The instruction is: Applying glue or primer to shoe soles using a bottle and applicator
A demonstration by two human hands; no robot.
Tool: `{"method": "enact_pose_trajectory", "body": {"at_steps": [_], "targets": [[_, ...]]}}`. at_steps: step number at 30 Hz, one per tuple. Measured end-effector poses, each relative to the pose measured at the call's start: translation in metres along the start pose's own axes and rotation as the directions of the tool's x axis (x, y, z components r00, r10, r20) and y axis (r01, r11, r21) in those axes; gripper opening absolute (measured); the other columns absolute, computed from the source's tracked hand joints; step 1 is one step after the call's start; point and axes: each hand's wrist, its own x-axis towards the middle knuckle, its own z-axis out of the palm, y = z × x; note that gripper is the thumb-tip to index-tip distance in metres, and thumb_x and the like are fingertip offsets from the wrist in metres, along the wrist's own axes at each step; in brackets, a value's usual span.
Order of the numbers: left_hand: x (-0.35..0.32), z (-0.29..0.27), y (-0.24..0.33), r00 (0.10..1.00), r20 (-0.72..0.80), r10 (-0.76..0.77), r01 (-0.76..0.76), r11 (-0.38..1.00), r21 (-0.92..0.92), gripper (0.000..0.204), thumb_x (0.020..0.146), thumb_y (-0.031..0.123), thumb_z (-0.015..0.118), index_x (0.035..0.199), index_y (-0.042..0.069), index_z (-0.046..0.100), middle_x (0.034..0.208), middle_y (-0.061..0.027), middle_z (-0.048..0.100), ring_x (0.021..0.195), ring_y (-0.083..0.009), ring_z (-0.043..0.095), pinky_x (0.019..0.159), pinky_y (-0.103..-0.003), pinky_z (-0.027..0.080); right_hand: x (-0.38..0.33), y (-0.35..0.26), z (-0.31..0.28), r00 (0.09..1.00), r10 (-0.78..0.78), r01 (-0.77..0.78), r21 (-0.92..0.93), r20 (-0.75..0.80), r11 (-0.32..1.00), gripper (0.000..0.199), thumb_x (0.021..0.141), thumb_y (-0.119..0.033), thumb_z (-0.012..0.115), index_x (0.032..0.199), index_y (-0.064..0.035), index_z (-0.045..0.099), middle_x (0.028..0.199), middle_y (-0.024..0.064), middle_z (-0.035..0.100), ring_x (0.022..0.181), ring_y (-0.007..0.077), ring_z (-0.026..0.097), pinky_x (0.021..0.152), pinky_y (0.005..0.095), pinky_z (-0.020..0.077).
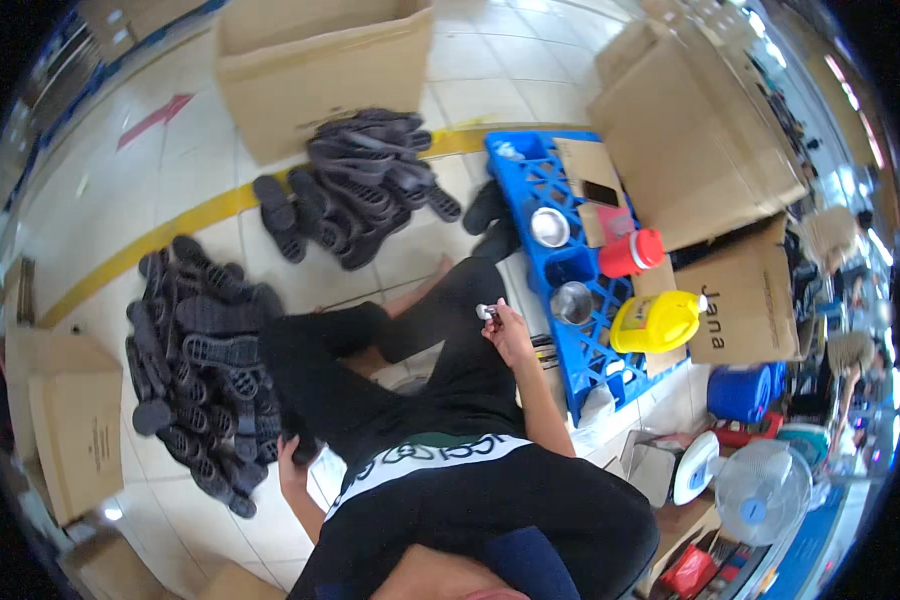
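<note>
Low at the left, my left hand [290, 468] is closed on a dark shoe sole [307, 444], partly hidden against my black trousers. Just beyond it spreads a pile of dark soles [220, 318] with ridged and grid-patterned faces. Over my thigh, my right hand [511, 338] pinches a small tool with a whitish tip [487, 312]; its exact kind is too small to make out. A second heap of soles [370, 180] lies farther off in front of me.
A blue plastic pallet [522, 215] at my right carries a metal bowl [549, 227], a clear cup [572, 302], a red jug [631, 252], a yellow bottle [658, 322] and a phone [599, 193]. Cardboard boxes [325, 85] stand around. A white fan [763, 492] is lower right.
</note>
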Motion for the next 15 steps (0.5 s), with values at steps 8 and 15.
{"method": "enact_pose_trajectory", "body": {"at_steps": [8,15], "targets": [[-0.013,0.002,-0.03,0.667,0.151,0.73,-0.529,0.321,0.786,0.062,0.078,0.027,0.074,0.135,0.013,0.053,0.138,-0.0225,0.045,0.124,-0.0445,0.045,0.105,-0.046,0.035,0.006,-0.051,-0.152,0.707,-0.575,0.226,-0.639,-0.412,0.735,0.029,0.098,-0.023,0.056,0.11,0.0031,0.054,0.087,0.0106,0.066,0.064,0.0137,0.06,0.051,0.0245,0.0482],[0.013,0.104,0.037,0.786,-0.049,0.616,-0.408,0.576,0.708,0.053,0.099,0.039,0.05,0.128,-0.005,0.054,0.137,-0.0243,0.047,0.116,-0.034,0.051,0.101,-0.038,0.039,0.027,-0.081,-0.218,0.559,-0.665,0.077,-0.768,-0.495,0.636,0.027,0.084,-0.021,0.074,0.08,0.0021,0.061,0.061,0.0081,0.064,0.054,0.0126,0.061,0.045,0.0256,0.047]]}}
